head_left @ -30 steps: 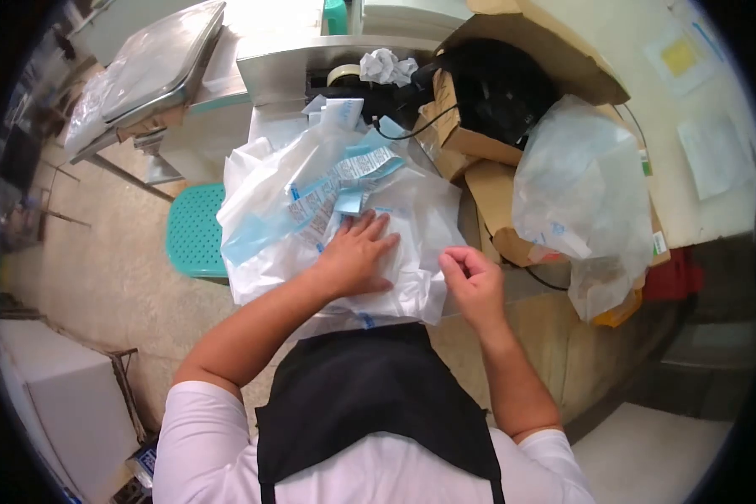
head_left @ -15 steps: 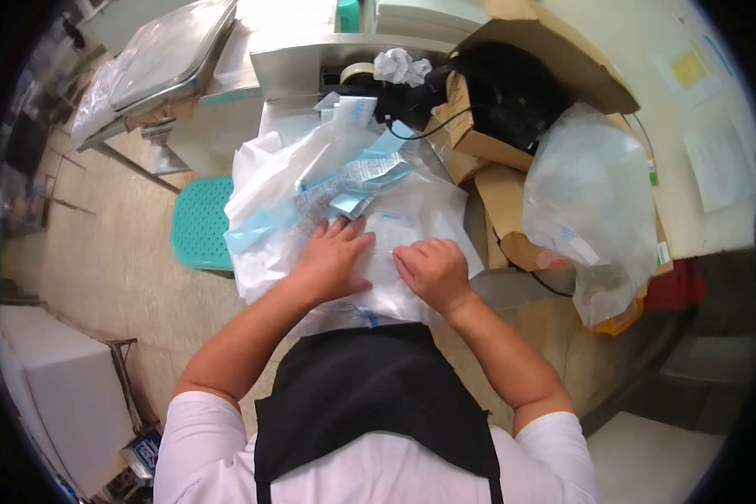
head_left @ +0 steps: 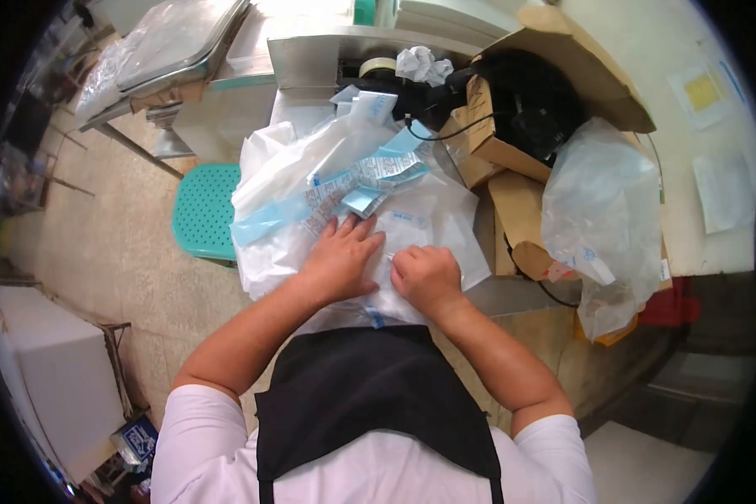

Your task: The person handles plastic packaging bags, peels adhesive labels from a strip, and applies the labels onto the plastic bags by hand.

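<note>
- The worktop is covered in front of the person by loosely heaped white plastic sheeting, whose near edge is brought close to the black apron.
- The left hand is laid palm down on the sheeting; its fingers are spread and straightened, and nothing is gripped by them.
- The right hand is held just beside it, over the same sheeting; its fingers are curled in with the thumb drawn up to them, and whether any plastic is pinched cannot be told.
- Beyond the left hand, light-blue printed strips are seen folded across the sheeting.
- Behind the heap, a tape roll and crumpled white paper are set side by side.
- To the right, a black object is contained in an open cardboard box, near which a translucent plastic bag is hung or propped.
- To the left, a teal stool is partly hidden by the sheeting.
</note>
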Tool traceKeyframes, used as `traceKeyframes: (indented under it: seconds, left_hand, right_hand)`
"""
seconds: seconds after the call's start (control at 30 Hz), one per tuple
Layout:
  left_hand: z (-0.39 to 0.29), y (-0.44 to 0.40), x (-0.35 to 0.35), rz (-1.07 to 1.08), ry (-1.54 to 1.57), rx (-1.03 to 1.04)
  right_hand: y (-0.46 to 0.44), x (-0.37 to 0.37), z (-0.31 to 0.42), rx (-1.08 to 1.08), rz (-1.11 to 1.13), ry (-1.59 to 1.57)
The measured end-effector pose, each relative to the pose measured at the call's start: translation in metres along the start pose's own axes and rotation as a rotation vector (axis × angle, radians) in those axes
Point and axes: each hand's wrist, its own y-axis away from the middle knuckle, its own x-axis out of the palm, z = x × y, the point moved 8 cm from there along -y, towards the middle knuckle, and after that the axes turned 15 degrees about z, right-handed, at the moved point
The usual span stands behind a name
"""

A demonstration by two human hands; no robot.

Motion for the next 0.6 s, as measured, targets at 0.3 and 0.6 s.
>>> traceKeyframes:
  seconds: [0.3, 0.6]
  left_hand:
    - [0.001, 0.002, -0.001, 0.000, -0.002, 0.007]
    - [-0.007, 0.009, 0.000, -0.006, -0.092, -0.009]
  right_hand:
    - [0.005, 0.021, 0.003, 0.081, 0.157, -0.038]
    - [0.021, 0.009, -0.001, 0.231, 0.342, -0.085]
